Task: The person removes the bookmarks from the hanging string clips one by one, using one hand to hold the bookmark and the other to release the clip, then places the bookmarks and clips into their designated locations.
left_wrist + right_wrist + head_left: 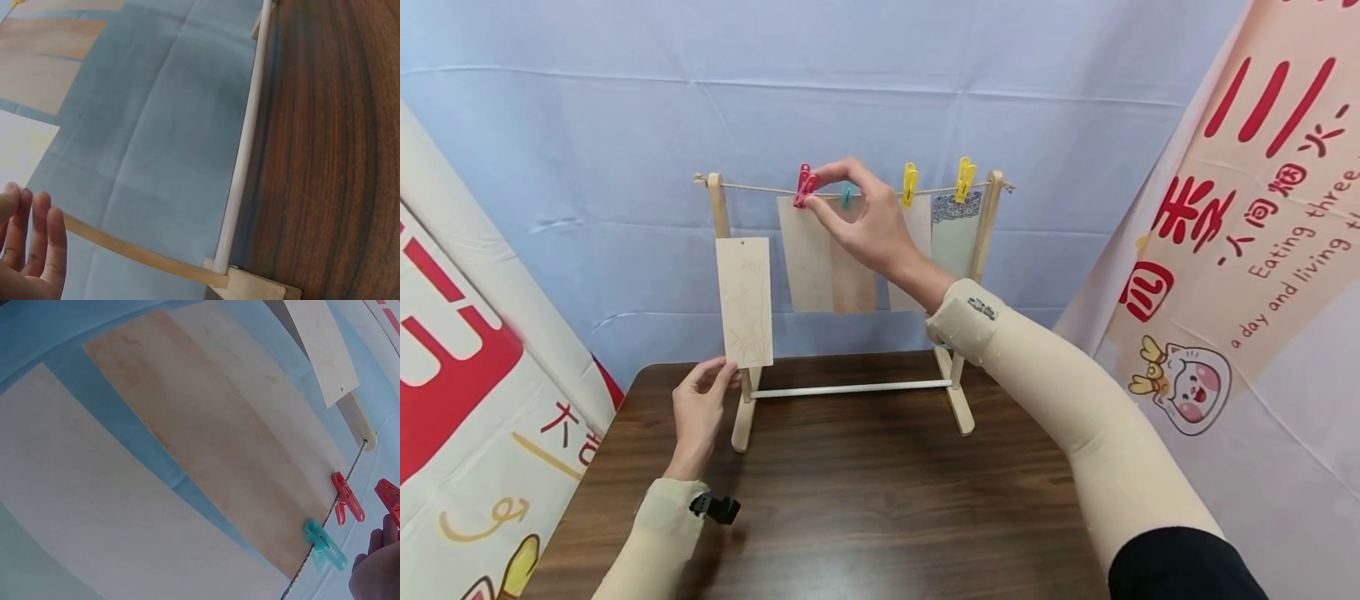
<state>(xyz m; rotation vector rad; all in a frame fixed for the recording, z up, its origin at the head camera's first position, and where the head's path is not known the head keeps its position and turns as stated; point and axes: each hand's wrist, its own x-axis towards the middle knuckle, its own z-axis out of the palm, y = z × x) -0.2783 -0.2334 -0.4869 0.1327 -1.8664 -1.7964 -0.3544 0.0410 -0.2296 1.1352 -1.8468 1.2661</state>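
While R hand [861, 221] pinches red plastic peg [805, 185] on string, L hand [698, 410] gripping flat paper card [745, 302]

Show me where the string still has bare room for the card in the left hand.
Bare string runs between the left post and the red clip. From that clip to the yellow clips it is crowded with hung cards.

Bright, even, diffuse light, no glare. Soft shadow under the left forearm on the dark wood table [865, 500]. Head view sharp, with slight wide-angle stretch at the edges. Left wrist view: fingers [44, 231] close and soft. Right wrist view tilted, cards slightly blurred, red clip [347, 497] fairly crisp.
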